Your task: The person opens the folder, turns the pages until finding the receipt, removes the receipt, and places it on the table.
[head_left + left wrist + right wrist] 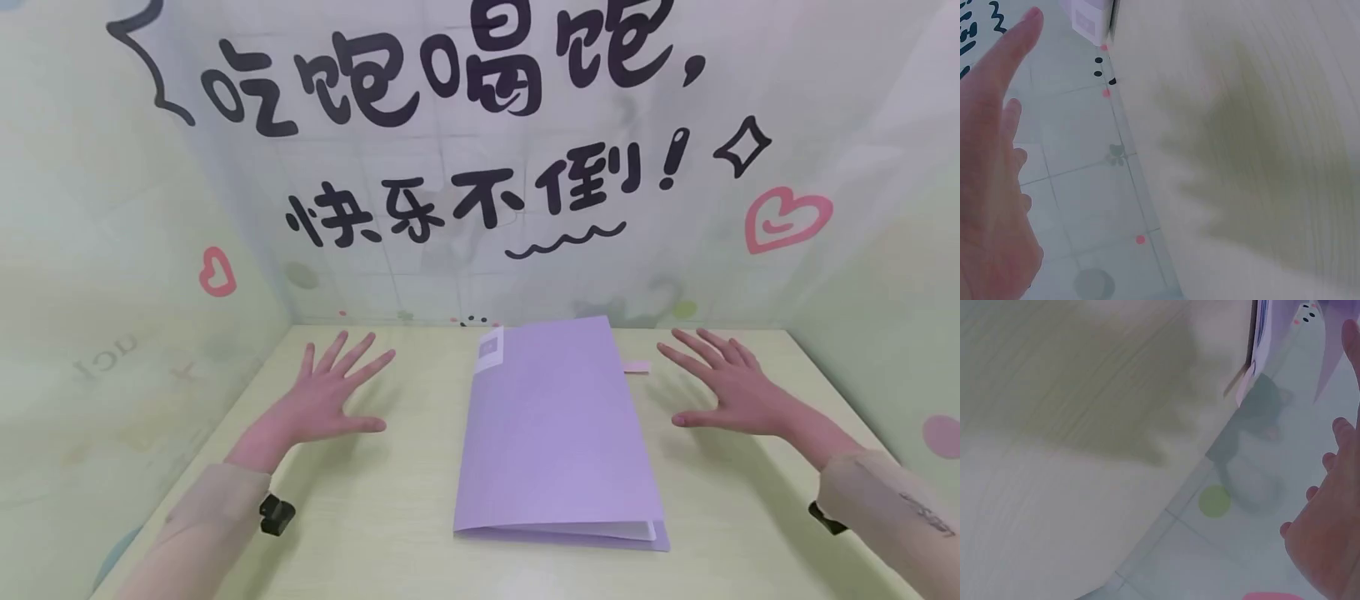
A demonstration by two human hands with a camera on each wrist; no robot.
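A purple folder lies on the table between my two hands, its front cover slightly lifted at the near edge so white sheets show inside. It has a white label at its upper left and a small pink tab sticking out on the right. My left hand hovers to the left of the folder with fingers spread, touching nothing. On the other side my right hand is held likewise, fingers apart and holding nothing. In both wrist views only a corner of the folder shows.
The pale wood-grain table is bounded by a printed curtain at the back and at both sides, with black lettering and pink hearts. A black strap piece sits at the left wrist, another at the right.
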